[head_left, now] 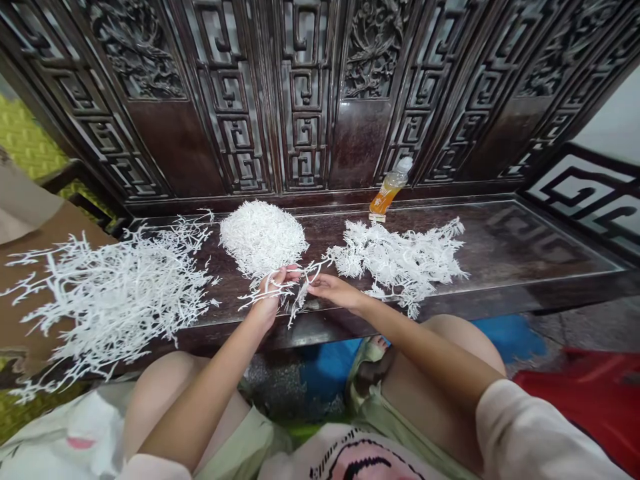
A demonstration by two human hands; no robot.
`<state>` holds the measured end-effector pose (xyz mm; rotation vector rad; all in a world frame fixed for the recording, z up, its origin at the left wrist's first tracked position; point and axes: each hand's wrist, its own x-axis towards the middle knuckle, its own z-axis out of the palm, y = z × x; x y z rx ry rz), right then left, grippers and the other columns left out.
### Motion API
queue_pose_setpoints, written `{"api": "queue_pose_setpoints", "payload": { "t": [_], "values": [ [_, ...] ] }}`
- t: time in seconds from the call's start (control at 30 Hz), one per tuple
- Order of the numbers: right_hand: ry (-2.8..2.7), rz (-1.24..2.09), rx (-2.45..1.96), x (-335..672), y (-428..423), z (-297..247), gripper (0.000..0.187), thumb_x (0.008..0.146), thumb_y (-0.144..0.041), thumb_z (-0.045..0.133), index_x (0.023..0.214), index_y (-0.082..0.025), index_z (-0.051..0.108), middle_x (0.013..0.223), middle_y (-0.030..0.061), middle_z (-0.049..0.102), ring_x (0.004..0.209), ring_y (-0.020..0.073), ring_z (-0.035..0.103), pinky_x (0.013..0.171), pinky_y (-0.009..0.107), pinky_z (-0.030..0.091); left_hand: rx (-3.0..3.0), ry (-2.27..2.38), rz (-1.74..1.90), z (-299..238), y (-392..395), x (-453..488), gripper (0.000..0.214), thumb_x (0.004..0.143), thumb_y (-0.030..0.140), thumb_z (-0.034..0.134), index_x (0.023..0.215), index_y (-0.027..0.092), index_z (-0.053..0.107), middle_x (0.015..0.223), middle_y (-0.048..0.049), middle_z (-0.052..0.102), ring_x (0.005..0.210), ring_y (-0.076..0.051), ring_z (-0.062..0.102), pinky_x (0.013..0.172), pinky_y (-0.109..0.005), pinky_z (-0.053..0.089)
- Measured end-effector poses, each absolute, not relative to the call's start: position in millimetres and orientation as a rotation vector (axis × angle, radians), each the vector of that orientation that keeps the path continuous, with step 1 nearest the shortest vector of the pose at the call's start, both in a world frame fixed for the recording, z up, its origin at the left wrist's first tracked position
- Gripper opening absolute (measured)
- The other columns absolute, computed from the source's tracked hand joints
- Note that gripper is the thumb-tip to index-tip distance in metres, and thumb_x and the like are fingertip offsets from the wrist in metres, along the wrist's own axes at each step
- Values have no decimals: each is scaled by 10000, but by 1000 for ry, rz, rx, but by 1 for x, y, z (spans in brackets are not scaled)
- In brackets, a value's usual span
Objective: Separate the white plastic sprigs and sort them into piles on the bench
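So from my end, the left hand [270, 297] is curled tight around a thin white branching sprig [280, 288] that juts out both sides of the fist, while the right hand [336, 291] lies nearly flat, its fingers [320, 283] almost straight and right up against those stems, though not clearly gripping anything. Both hands sit over the front edge of a dark carved wooden bench [500, 280]. Main worry: the sprigs look brittle and their tips hooked, so a hard squeeze or tug could snap one or snag it on the rounded white clump [263, 239] just behind the hands, or on the looser white spray [400, 260] beside it. The big pile of white sprigs [115, 307] on the left reaches past the bench over a cardboard sheet [30, 300], so one bump might slide it off. It all looks chalky, coral-like and finely forked. Farther back, an orange drink bottle [391, 189] stands before the carved back panel [305, 87].
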<state>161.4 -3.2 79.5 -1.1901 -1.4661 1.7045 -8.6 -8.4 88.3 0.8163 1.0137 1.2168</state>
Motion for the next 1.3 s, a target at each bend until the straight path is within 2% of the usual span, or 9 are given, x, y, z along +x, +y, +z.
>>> {"api": "queue_pose_setpoints", "payload": {
  "t": [0.17, 0.33, 0.5, 0.63, 0.9, 1.07, 1.17, 1.3],
  "values": [
    [-1451, 1684, -1272, 158, -7, 84, 326, 631, -434, 644, 778, -152, 574, 811, 16, 601, 786, 128, 533, 784, 282, 384, 806, 1022, 1202, 87, -8, -8, 386, 657, 470, 602, 858, 143, 644, 755, -48, 662, 694, -124, 580, 695, -252, 406],
    [-1392, 1790, -1196, 158, -8, 89, 365, 600, -441, 671, 798, -155, 561, 764, 1, 585, 699, 101, 522, 705, 248, 400, 813, 1034, 1186, 87, -6, -10, 391, 652, 479, 600, 857, 148, 642, 786, -50, 662, 697, -123, 577, 657, -241, 389],
    [-1398, 1840, -1199, 158, -8, 93, 327, 675, -479, 583, 723, -156, 597, 764, 5, 584, 664, 91, 498, 662, 231, 407, 807, 1035, 1149, 89, -4, -12, 377, 664, 455, 593, 878, 148, 637, 787, -46, 650, 674, -112, 564, 631, -237, 378],
    [-1455, 1778, -1217, 160, -6, 95, 350, 700, -479, 545, 608, -143, 573, 673, 5, 578, 621, 86, 479, 634, 219, 394, 812, 1013, 1159, 92, -4, -14, 349, 658, 397, 611, 895, 143, 633, 790, -35, 634, 652, -98, 545, 628, -231, 381],
    [-1465, 1802, -1207, 161, -7, 102, 400, 745, -510, 481, 590, -146, 545, 687, 25, 612, 622, 95, 500, 642, 230, 368, 809, 951, 1100, 88, 0, -22, 307, 732, 354, 520, 921, 140, 631, 747, -28, 607, 617, -93, 525, 597, -225, 376],
    [-1544, 1787, -1208, 162, -9, 105, 339, 708, -461, 547, 599, -141, 572, 647, 15, 609, 603, 88, 488, 648, 225, 352, 744, 981, 1059, 85, 2, -23, 308, 759, 372, 457, 799, 131, 644, 646, -21, 574, 587, -100, 515, 593, -238, 373],
    [-1541, 1809, -1181, 162, -9, 105, 333, 710, -411, 549, 509, -155, 478, 604, 4, 604, 577, 85, 482, 625, 220, 341, 706, 1009, 1090, 84, 2, -21, 297, 754, 377, 462, 651, 144, 614, 600, -14, 550, 573, -104, 504, 593, -244, 369],
    [-1576, 1798, -1179, 162, -10, 104, 353, 717, -365, 533, 461, -165, 395, 476, -27, 532, 471, 64, 388, 550, 215, 296, 698, 1069, 1118, 86, 1, -20, 340, 754, 391, 463, 532, 151, 560, 638, -23, 556, 594, -111, 496, 606, -252, 368]
  ]
}}
